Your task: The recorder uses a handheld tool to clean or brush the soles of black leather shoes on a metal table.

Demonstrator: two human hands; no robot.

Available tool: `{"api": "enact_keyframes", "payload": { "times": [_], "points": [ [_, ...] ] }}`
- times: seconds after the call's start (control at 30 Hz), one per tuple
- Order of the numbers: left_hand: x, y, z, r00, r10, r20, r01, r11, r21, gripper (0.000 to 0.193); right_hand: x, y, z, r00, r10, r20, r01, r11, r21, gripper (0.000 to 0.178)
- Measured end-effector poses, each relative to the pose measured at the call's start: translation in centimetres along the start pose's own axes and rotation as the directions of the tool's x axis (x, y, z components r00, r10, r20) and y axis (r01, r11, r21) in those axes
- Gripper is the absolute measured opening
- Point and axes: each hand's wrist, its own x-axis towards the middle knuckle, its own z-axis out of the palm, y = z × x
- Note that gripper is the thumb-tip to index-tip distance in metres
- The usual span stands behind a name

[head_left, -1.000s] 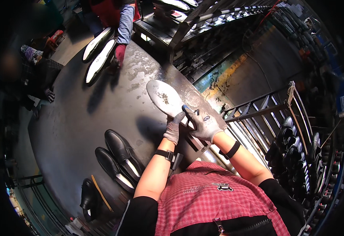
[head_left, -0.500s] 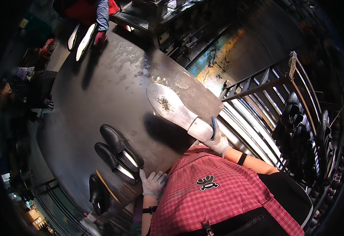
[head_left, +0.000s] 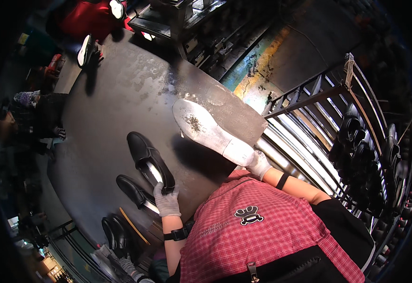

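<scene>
My gloved left hand [head_left: 167,202] is closed on the heel end of a black loafer [head_left: 145,150]. This loafer is tilted, with its opening and pale insole turned toward me. Another black loafer [head_left: 131,188] lies just beside it on the dark worktable [head_left: 116,104]. On the other side, my gloved right hand [head_left: 259,165] is closed at the heel end of a pale, shoe-sole-shaped piece [head_left: 205,127] with a heel block and a brownish speckled patch. The piece casts a dark shadow on the tabletop. What lies beneath it is hidden, as are some right fingers.
At the lower left are more black shoes [head_left: 115,231], with another person's gloved hand [head_left: 129,268] near them. Across the table a person in red [head_left: 85,21] handles pale-soled shoes [head_left: 84,51]. Another person's hand [head_left: 59,133] is at the left edge. A metal rack [head_left: 305,101] stands right.
My left hand has taken hold of one loafer and moved it up, away from its neighbour. My right fingers have closed in at the heel end. Another gloved hand has appeared at lower left.
</scene>
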Motion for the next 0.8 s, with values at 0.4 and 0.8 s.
{"api": "enact_keyframes", "payload": {
  "times": [0.4, 0.8],
  "points": [
    [-3.5, 8.0, 16.3, 0.612, 0.675, 0.412, -0.613, 0.076, 0.786, 0.069, 9.2, -23.9, -18.7, 0.958, -0.254, 0.135, 0.284, 0.905, -0.317, 0.028],
    [10.0, 12.4, 29.5, 0.577, -0.154, 0.802, -0.727, 0.349, 0.591, 0.034, 19.5, -25.1, -18.0, 0.916, 0.027, 0.400, 0.157, 0.893, -0.421, 0.035]
  ]
}}
